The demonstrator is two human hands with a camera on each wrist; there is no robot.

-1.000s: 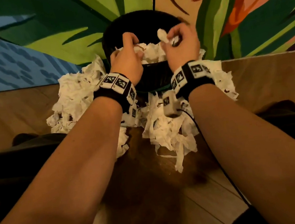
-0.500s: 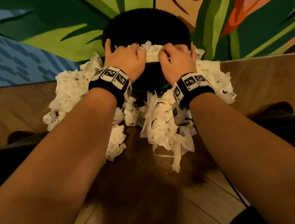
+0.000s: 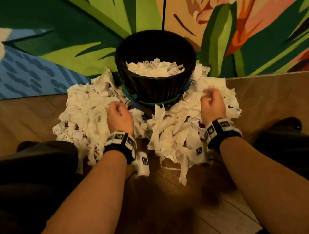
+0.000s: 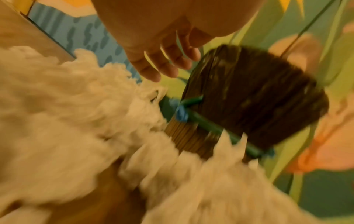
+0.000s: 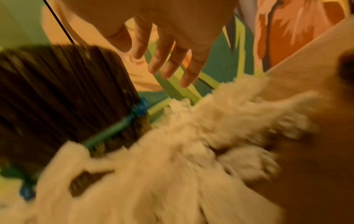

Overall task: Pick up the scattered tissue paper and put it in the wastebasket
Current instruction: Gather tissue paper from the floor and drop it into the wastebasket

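Observation:
The black woven wastebasket [image 3: 157, 85] stands against the wall, with white tissue [image 3: 153, 69] piled inside it. Torn tissue paper [image 3: 87, 113] lies heaped on the floor to its left, front and right. My left hand [image 3: 119, 117] hovers low over the left heap, and my right hand [image 3: 211, 104] over the right heap [image 3: 222, 89]. In the blurred left wrist view the left hand's fingers [image 4: 162, 60] hang loosely spread and hold nothing, just above the tissue [image 4: 67, 113] beside the basket [image 4: 249, 98]. The right hand's fingers [image 5: 168, 60] are likewise loose and empty over the tissue [image 5: 191, 144].
A painted mural wall [image 3: 62, 40] rises right behind the basket, and a thin black cable [image 3: 164, 3] runs down it. A green band [image 3: 159, 102] with blue knots circles the basket. My dark-trousered legs [image 3: 30, 171] flank the heap on the wooden floor [image 3: 161, 213].
Both hands left the basket's rim, where they had been pushing tissue in, and dropped back toward me onto the floor heaps on either side. The tissue stayed in the basket.

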